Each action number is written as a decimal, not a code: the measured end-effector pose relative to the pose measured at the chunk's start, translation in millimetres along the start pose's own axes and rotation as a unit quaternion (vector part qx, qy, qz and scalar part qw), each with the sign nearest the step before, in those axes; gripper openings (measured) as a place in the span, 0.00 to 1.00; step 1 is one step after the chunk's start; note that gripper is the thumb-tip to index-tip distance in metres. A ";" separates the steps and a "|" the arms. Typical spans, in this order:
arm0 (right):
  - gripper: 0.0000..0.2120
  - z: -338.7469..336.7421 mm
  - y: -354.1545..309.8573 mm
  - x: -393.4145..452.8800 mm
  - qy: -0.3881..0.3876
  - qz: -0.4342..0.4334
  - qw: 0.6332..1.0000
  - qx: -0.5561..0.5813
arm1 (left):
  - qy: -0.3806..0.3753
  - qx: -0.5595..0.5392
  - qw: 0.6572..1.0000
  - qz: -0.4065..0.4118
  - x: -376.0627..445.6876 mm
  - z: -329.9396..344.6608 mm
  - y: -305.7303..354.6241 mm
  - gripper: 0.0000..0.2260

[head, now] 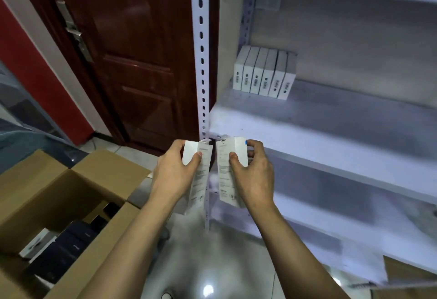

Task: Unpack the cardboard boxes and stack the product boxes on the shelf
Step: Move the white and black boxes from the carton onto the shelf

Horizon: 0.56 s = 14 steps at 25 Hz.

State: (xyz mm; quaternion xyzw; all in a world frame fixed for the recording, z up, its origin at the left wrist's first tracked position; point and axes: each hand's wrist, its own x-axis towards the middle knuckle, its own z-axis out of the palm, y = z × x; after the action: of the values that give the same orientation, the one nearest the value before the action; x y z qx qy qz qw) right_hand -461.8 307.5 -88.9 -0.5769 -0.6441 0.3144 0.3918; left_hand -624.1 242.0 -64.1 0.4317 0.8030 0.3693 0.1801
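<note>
The white slotted-metal shelf (307, 119) is holding six upright white product boxes (263, 73) at one o'clock. The open brown cardboard box (42, 194) at eight o'clock is showing more stock. The left hand (175, 168) and right hand (250, 168) are each gripping one white printed product box (201, 175), centre.

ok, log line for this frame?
left hand: holds white product box | right hand: holds second white box | shelf: row of white boxes | cardboard box: open

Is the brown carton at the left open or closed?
Open: the carton has its flaps folded outward, and dark and white boxes show inside.
</note>
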 end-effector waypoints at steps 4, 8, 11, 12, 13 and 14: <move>0.18 -39.6 11.8 4.7 0.033 0.002 0.999 0.004 | -0.004 -0.012 0.999 0.038 -12.5 27.3 39.3 0.14; 0.19 -75.1 16.8 12.0 0.060 0.015 0.998 0.012 | 0.004 -0.018 0.997 0.072 -16.2 47.9 79.0 0.16; 0.19 -95.5 15.7 22.6 0.087 0.012 0.996 0.017 | 0.000 -0.023 0.996 0.091 -19.9 61.1 112.8 0.18; 0.19 -100.3 14.9 26.5 0.097 0.012 0.995 0.019 | -0.005 -0.032 0.995 0.097 -19.9 65.6 121.8 0.18; 0.19 -105.6 14.8 30.5 0.111 0.015 0.994 0.020 | -0.012 -0.040 0.994 0.104 -19.4 70.7 130.6 0.17; 0.19 -110.8 14.6 34.5 0.123 0.016 0.992 0.022 | -0.018 -0.047 0.993 0.109 -17.7 75.8 138.4 0.16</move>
State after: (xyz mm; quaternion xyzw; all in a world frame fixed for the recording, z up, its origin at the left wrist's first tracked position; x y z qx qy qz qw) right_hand -359.4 338.4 -41.6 -0.6129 -0.5747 0.2610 0.4754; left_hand -490.5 309.6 -11.3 0.5144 0.7294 0.4165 0.1729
